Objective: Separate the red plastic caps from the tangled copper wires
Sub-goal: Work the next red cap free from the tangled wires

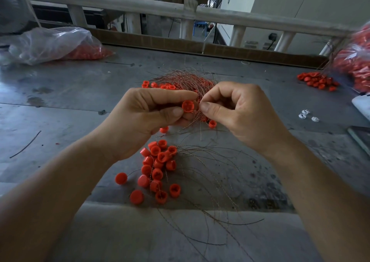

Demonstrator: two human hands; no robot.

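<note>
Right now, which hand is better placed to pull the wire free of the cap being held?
Probably the right. The right hand pinches the copper wires just beside the red cap, while the left hand grips that cap between thumb and forefinger, so it can only brace.

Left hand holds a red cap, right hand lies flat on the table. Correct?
One thing is wrong. The left hand does hold a red cap, but the right hand is not lying flat: it is raised beside the cap and pinches the wires between thumb and forefinger. The head view shows this.
</note>
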